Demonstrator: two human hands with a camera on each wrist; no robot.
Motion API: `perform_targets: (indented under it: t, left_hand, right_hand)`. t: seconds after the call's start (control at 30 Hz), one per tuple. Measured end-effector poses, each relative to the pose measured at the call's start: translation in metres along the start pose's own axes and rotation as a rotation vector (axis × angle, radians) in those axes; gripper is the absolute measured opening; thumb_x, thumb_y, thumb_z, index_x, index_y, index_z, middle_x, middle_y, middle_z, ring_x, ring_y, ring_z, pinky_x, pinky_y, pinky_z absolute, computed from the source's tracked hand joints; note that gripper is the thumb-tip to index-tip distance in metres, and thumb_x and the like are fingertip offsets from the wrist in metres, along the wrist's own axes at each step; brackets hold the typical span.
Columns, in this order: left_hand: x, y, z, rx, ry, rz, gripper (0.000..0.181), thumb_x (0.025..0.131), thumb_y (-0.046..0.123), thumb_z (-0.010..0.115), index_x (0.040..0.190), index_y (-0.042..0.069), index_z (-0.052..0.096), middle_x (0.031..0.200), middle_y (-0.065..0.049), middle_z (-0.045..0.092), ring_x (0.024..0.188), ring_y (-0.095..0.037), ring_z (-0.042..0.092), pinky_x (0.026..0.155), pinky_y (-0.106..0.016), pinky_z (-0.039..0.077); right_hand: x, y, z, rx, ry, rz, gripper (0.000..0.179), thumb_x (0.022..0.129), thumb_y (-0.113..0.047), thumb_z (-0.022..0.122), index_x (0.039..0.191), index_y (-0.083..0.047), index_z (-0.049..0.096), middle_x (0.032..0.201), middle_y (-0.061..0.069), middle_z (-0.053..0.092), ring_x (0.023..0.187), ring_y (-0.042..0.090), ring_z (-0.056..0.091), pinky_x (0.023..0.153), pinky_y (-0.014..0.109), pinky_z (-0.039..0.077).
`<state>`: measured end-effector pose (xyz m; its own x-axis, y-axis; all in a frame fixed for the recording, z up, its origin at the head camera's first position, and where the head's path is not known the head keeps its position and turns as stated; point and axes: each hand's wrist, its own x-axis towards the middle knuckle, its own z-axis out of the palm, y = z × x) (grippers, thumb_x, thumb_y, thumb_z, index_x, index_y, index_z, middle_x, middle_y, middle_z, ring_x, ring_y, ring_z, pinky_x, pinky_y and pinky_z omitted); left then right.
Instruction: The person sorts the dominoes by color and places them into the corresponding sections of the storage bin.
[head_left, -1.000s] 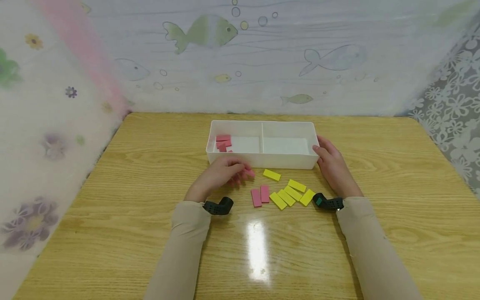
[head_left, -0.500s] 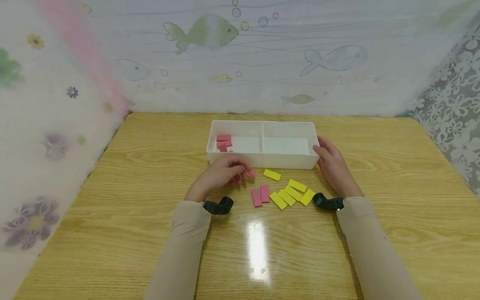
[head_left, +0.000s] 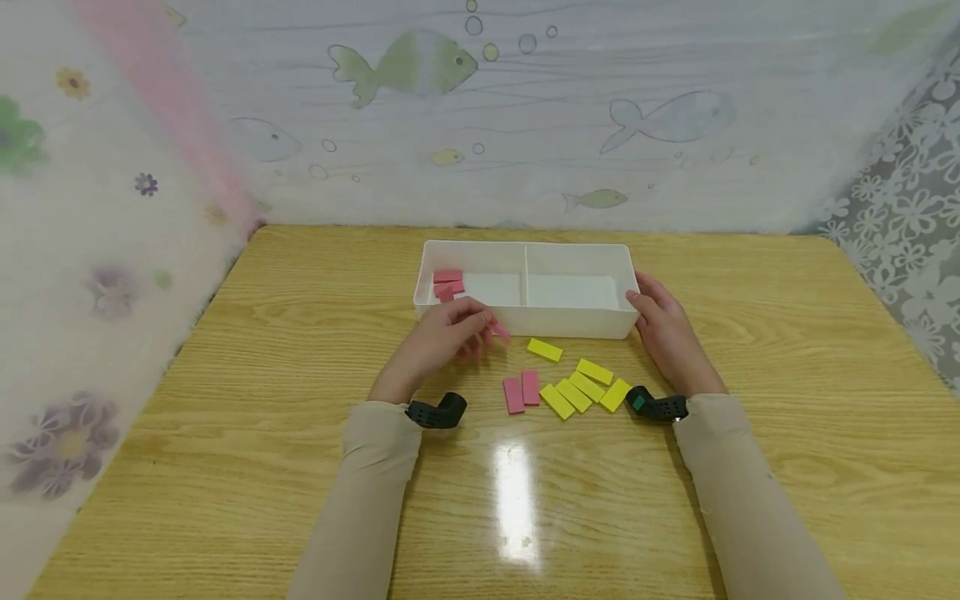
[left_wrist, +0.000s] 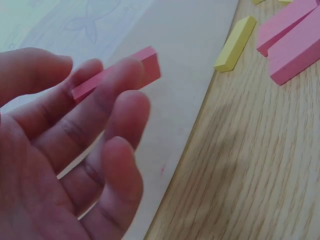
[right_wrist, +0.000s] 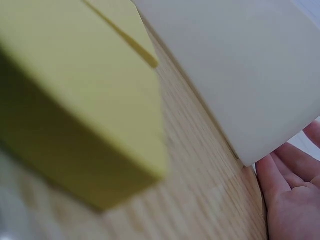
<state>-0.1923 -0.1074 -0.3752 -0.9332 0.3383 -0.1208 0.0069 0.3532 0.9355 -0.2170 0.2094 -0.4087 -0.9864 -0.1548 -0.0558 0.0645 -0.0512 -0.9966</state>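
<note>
My left hand (head_left: 450,333) pinches a pink rectangular block (left_wrist: 152,67) in front of the left half of a white two-compartment box (head_left: 570,322). In the left wrist view the block lies between thumb and fingers, partly covered by a finger. Several pink blocks (head_left: 448,277) lie in the box's left compartment; no block shows in the right one. My right hand (head_left: 670,337) holds the box's right end, its thumb over the rim and its fingers along the outer wall. In the right wrist view those fingers reach the box's lower corner.
Two pink blocks (head_left: 513,396) lie side by side on the wooden table (head_left: 600,500). Several yellow blocks (head_left: 557,401) are scattered to their right, with one yellow block (head_left: 544,349) closer to the box. A fish-patterned wall covering (head_left: 525,167) stands behind the table.
My left hand has risen slightly with the pink block, now overlapping the box's front wall. The right hand and the blocks on the table stay where they were.
</note>
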Motion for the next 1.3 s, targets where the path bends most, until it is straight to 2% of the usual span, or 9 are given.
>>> perform_targets:
  t: [0.17, 0.37, 0.57, 0.87, 1.1, 1.2, 1.3]
  left_hand:
    - [0.001, 0.000, 0.000, -0.040, 0.032, 0.025, 0.025, 0.091, 0.035, 0.049, 0.097, 0.013, 0.061, 0.086, -0.014, 0.061, 0.077, -0.032, 0.054, 0.064, -0.041, 0.046]
    - [0.001, 0.001, -0.001, -0.075, 0.048, 0.050, 0.027, 0.090, 0.036, 0.050, 0.096, 0.012, 0.062, 0.084, -0.009, 0.062, 0.081, -0.034, 0.055, 0.065, -0.043, 0.045]
    - [0.001, 0.002, -0.001, -0.083, 0.057, 0.054, 0.027, 0.090, 0.034, 0.050, 0.096, 0.011, 0.062, 0.084, -0.009, 0.062, 0.081, -0.034, 0.055, 0.067, -0.046, 0.044]
    - [-0.001, 0.003, -0.002, -0.088, 0.091, 0.062, 0.026, 0.091, 0.037, 0.048, 0.093, 0.015, 0.062, 0.083, -0.004, 0.064, 0.079, -0.031, 0.057, 0.067, -0.042, 0.045]
    - [-0.013, 0.023, -0.004, -0.122, 0.116, 0.050, 0.028, 0.093, 0.030, 0.045, 0.098, 0.009, 0.063, 0.091, -0.006, 0.066, 0.084, -0.039, 0.054, 0.070, -0.046, 0.042]
    - [-0.016, 0.028, -0.004, -0.118, 0.138, 0.047, 0.028, 0.093, 0.030, 0.045, 0.100, 0.009, 0.063, 0.092, -0.006, 0.066, 0.083, -0.041, 0.053, 0.065, -0.043, 0.042]
    - [-0.013, 0.024, -0.005, -0.115, 0.168, 0.039, 0.028, 0.092, 0.034, 0.047, 0.100, 0.014, 0.063, 0.091, -0.002, 0.067, 0.080, -0.041, 0.053, 0.058, -0.040, 0.041]
  right_hand:
    - [0.000, 0.002, 0.000, 0.008, -0.002, -0.006, 0.060, 0.092, -0.032, 0.047, 0.142, -0.013, 0.019, 0.147, 0.002, 0.014, 0.130, 0.013, 0.019, 0.106, 0.034, 0.014]
    - [0.001, 0.001, 0.000, 0.010, 0.003, -0.008, 0.060, 0.092, -0.032, 0.047, 0.142, -0.013, 0.020, 0.147, 0.002, 0.015, 0.130, 0.013, 0.019, 0.107, 0.034, 0.014]
    - [0.001, 0.002, 0.000, 0.026, 0.006, -0.012, 0.060, 0.092, -0.031, 0.048, 0.141, -0.012, 0.021, 0.146, 0.003, 0.016, 0.130, 0.013, 0.021, 0.106, 0.033, 0.015]
    - [0.001, 0.001, 0.000, 0.005, -0.001, -0.009, 0.059, 0.092, -0.032, 0.048, 0.141, -0.013, 0.021, 0.146, 0.002, 0.016, 0.129, 0.013, 0.020, 0.106, 0.035, 0.014]
    - [0.000, 0.001, 0.000, 0.003, 0.001, 0.011, 0.060, 0.092, -0.033, 0.048, 0.142, -0.014, 0.020, 0.146, 0.001, 0.015, 0.129, 0.013, 0.019, 0.107, 0.035, 0.014]
    - [0.000, 0.001, 0.000, 0.011, 0.000, 0.011, 0.061, 0.092, -0.033, 0.048, 0.142, -0.014, 0.019, 0.147, 0.001, 0.014, 0.130, 0.013, 0.019, 0.107, 0.034, 0.013]
    - [0.000, 0.000, 0.000, 0.009, -0.003, 0.000, 0.060, 0.092, -0.032, 0.047, 0.142, -0.014, 0.019, 0.147, 0.001, 0.013, 0.130, 0.013, 0.019, 0.107, 0.034, 0.013]
